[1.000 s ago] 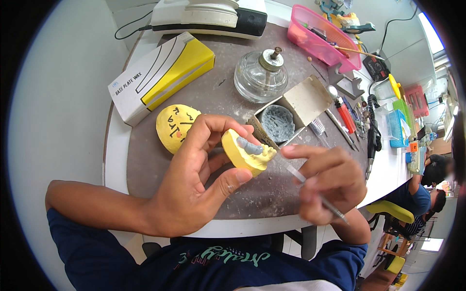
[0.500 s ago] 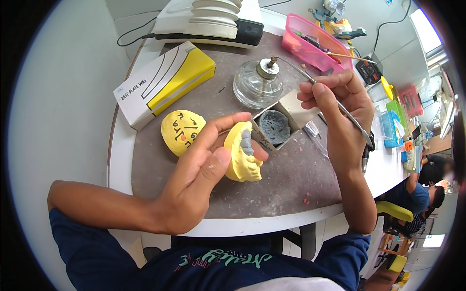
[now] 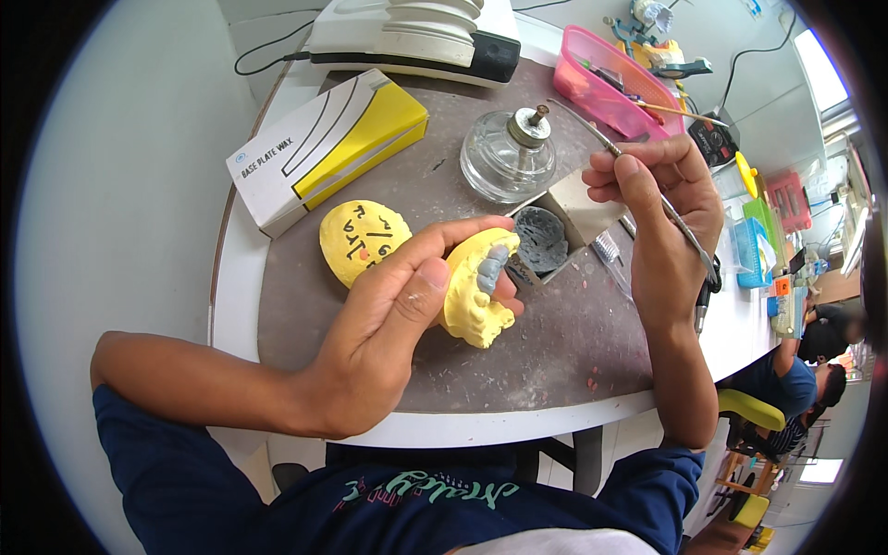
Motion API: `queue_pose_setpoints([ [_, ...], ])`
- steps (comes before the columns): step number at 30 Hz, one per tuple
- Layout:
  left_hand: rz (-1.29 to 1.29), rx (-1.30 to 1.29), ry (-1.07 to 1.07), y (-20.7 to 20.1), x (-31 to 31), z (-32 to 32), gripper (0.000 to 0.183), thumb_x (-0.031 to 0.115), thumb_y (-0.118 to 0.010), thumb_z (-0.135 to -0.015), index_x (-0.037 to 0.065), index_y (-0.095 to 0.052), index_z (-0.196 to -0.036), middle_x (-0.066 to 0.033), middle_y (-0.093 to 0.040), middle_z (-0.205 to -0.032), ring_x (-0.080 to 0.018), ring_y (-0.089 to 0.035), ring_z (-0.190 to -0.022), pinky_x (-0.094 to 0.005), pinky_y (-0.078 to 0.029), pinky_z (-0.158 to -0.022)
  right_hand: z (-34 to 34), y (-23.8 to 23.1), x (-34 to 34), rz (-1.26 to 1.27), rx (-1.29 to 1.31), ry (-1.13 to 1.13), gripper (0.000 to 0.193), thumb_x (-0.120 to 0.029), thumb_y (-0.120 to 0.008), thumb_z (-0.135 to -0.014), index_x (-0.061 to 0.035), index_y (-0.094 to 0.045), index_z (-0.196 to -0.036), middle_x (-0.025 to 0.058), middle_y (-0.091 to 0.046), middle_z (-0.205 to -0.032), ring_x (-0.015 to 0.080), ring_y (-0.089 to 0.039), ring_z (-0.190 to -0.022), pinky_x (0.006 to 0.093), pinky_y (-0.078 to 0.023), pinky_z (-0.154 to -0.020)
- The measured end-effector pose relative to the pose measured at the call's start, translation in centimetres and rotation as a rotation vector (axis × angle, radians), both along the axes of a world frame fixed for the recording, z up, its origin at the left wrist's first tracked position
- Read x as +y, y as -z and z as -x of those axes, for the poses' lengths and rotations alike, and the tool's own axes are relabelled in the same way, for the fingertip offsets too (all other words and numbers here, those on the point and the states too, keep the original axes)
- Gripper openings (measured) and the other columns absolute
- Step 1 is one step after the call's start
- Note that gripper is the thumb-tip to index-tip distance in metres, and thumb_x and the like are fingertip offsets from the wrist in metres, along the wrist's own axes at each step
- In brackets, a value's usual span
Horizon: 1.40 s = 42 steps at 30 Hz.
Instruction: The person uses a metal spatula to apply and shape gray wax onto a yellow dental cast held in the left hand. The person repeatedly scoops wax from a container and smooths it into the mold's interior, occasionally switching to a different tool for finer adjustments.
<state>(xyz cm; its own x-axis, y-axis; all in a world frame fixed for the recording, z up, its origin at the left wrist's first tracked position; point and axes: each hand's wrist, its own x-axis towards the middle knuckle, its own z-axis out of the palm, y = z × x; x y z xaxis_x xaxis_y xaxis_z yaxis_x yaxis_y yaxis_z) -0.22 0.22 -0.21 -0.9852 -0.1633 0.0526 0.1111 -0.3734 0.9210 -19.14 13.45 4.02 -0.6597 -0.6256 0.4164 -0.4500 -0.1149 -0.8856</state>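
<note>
My left hand [image 3: 393,314] holds a yellow plaster dental cast [image 3: 467,305] by its base, thumb on the near side and fingers behind it. Grey wax [image 3: 492,266] covers some of the cast's teeth. Raised at the right, my right hand [image 3: 661,194] pinches a thin metal wax carver [image 3: 606,141] like a pen, its slender tip pointing up and left beside a glass spirit lamp [image 3: 509,157]. Whether the lamp is lit I cannot tell. Just past the cast, a small open box of grey wax [image 3: 539,239] stands partly behind my left fingertips. Another yellow plaster piece [image 3: 356,236] with handwriting lies left.
A white and yellow carton [image 3: 328,148] lies at the back left, before a white machine with a ribbed hose [image 3: 430,28]. Behind the lamp stands a pink basket of tools [image 3: 592,51]. A small brush [image 3: 608,252] lies near my right wrist. Other people sit far right.
The cast has tilted in my left hand, turning its teeth and grey wax more upward. The carver's tip has come away from the lamp's wick. The whole view has shifted slightly.
</note>
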Motion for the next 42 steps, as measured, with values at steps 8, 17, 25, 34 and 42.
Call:
queue_pose_setpoints([
  [8, 0.069, -0.006, -0.04, 0.0, 0.2, 0.1, 0.06, 0.033, -0.042, -0.101, -0.004, -0.026, -0.145, -0.0135, -0.055, -0.117, -0.024, -0.055, -0.119, -0.0343, -0.042, -0.103, -0.8, -0.9, 1.8, -0.105, -0.109, -0.042, 0.013, -0.005, -0.065, -0.091, 0.0037, -0.057, -0.097, 0.0158, -0.07, -0.091, 0.0162, -0.069, -0.083, 0.0266, -0.057, -0.076],
  [17, 0.267, 0.019, -0.039, 0.5, 0.4, -0.1, 0.041, 0.012, -0.071, -0.085, 0.0, -0.051, -0.118, -0.0112, -0.052, -0.116, -0.0235, -0.047, -0.124, -0.0349, -0.039, -0.104, -1.3, 0.9, 4.7, -0.268, -0.221, -0.124, 0.012, -0.002, -0.068, -0.085, 0.0011, -0.057, -0.087, 0.0067, -0.066, -0.082, 0.009, -0.065, -0.076, 0.0223, -0.054, -0.071],
  [25, 0.324, 0.06, -0.072, 0.7, 0.5, 0.1, 0.035, 0.009, -0.079, -0.079, 0.003, -0.058, -0.106, -0.0078, -0.053, -0.107, -0.0272, -0.047, -0.122, -0.0408, -0.033, -0.109, -1.2, 1.4, 4.4, -0.325, -0.224, -0.124, 0.012, 0.0, -0.067, -0.082, 0.0006, -0.055, -0.083, 0.0048, -0.064, -0.08, 0.0062, -0.062, -0.073, 0.0208, -0.052, -0.068],
  [34, 0.328, 0.052, -0.072, 0.7, 0.5, 0.2, 0.037, 0.002, -0.082, -0.073, 0.005, -0.059, -0.102, -0.0075, -0.053, -0.105, -0.0272, -0.047, -0.123, -0.0411, -0.033, -0.109, -1.1, 1.7, 4.2, -0.372, -0.219, -0.126, 0.013, -0.002, -0.067, -0.084, 0.0011, -0.055, -0.082, 0.0048, -0.065, -0.076, 0.0057, -0.062, -0.069, 0.02, -0.051, -0.064],
  [42, 0.324, 0.048, -0.054, 0.9, 0.4, 0.3, 0.035, 0.001, -0.081, -0.073, 0.005, -0.06, -0.1, -0.0091, -0.052, -0.111, -0.0283, -0.045, -0.127, -0.0397, -0.035, -0.107, -1.1, 1.8, 4.1, -0.334, -0.251, -0.143, 0.012, -0.002, -0.066, -0.084, 0.0018, -0.055, -0.083, 0.0075, -0.066, -0.08, 0.0082, -0.065, -0.074, 0.0216, -0.053, -0.068],
])
